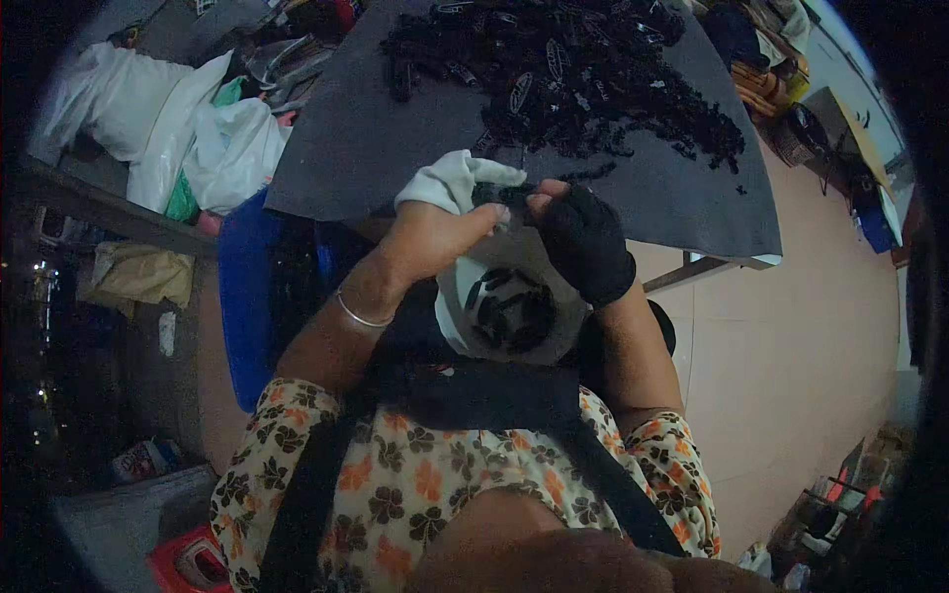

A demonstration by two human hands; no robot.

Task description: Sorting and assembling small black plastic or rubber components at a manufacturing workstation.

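A small black part (502, 192) is pinched between the fingers of both hands, just in front of the chest. The left hand (435, 232) is closed on a white cloth (450, 180) wrapped against the part; the gloved right hand (583, 242) is clamped on its other end. Beyond the fingers, a heap of black parts (583, 79) is spread on the grey surface (366, 148). Below the fingers, a white bag (509, 306) with more parts is held in the lap.

Dim bluish light, dark fisheye rim, soft noisy detail
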